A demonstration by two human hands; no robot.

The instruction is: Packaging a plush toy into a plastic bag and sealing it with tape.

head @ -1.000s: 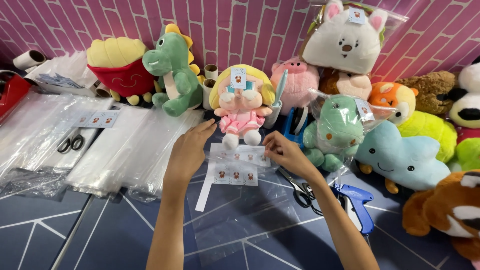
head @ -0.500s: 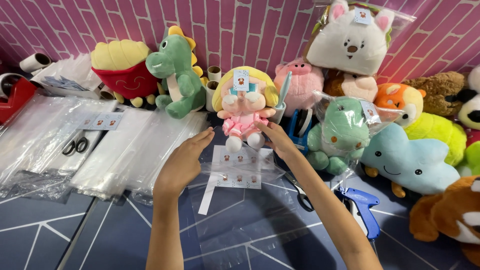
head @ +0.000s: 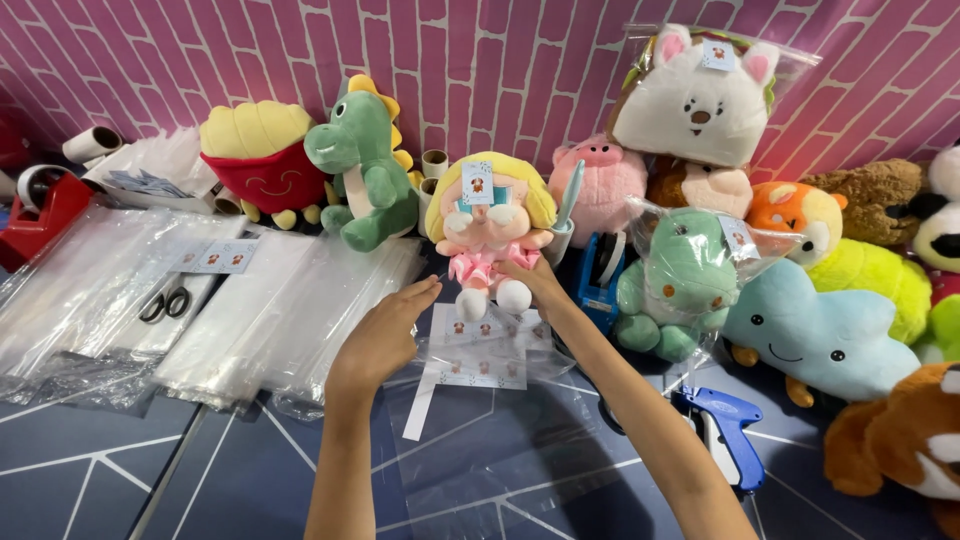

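The small blonde-haired plush doll in a pink dress (head: 489, 228) stands upright on the bench against the brick wall, the right hand (head: 540, 281) seemingly gripping its leg and the left hand (head: 385, 335) open beside it, so it could topple onto the sticker sheet (head: 480, 350).

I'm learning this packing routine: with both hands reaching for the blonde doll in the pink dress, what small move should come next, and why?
Probably close the left hand on the blonde doll's free side and lift it. The right hand already touches its lower body, while the left hand is open and just short of it. The doll stands upright behind the sticker sheet, and a clear bag lies flat in front.
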